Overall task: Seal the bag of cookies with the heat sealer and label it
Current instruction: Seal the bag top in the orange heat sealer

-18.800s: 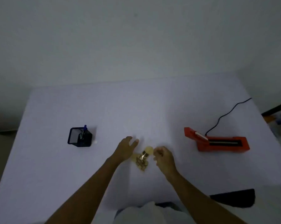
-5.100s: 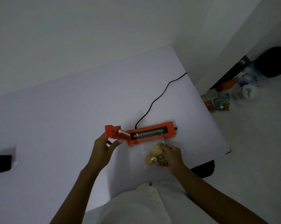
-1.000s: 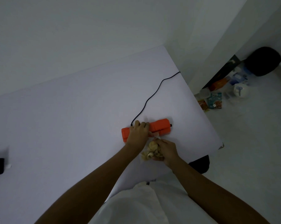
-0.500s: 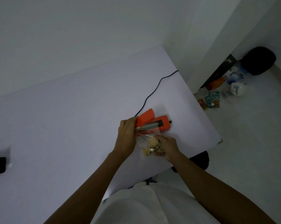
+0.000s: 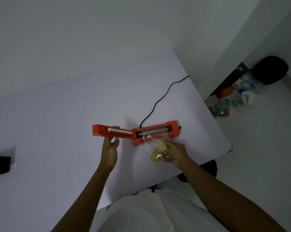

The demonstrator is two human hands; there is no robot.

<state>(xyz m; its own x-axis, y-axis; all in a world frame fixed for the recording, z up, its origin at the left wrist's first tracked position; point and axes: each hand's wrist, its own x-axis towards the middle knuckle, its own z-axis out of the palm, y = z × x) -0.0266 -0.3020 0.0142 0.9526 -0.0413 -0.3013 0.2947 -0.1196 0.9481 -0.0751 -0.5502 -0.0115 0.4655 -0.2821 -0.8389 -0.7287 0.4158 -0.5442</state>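
You are holding the orange heat sealer [image 5: 155, 133] open on the white table [image 5: 57, 131]: your left hand [image 5: 109, 149] is gripping its lid [image 5: 110, 130], swung out flat to the left. Your right hand [image 5: 174, 152] is grasping the clear bag of cookies [image 5: 158, 150] just in front of the sealer, its open top lying across the sealing strip [image 5: 154, 131]. A black cord [image 5: 159, 101] is trailing toward the far edge.

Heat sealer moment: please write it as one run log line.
heat sealer: lid open | left hand: holding lid | right hand: holding bag of cookies, top edge on sealing strip | label: not applied
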